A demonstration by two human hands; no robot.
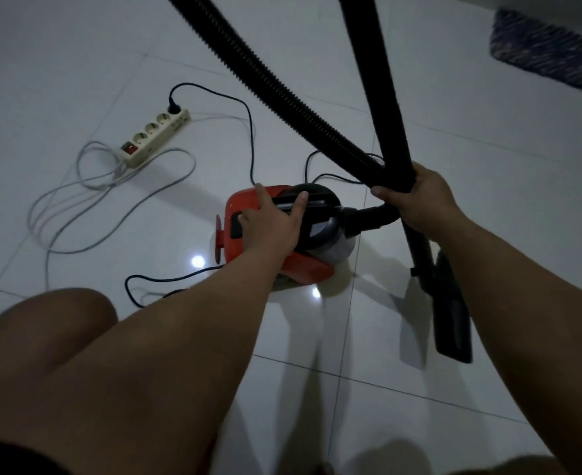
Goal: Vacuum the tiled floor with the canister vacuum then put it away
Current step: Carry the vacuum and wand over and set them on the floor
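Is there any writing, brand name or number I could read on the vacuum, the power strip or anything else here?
None can be read.
Red and black canister vacuum: no legible brand or label; the picture is dim and blurred.
Cream four-socket power strip: a small dark mark beside its red switch, too blurred to read.

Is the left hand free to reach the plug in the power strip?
Probably yes: the left hand only rests on the canister vacuum, and bare tile lies between it and the plug.
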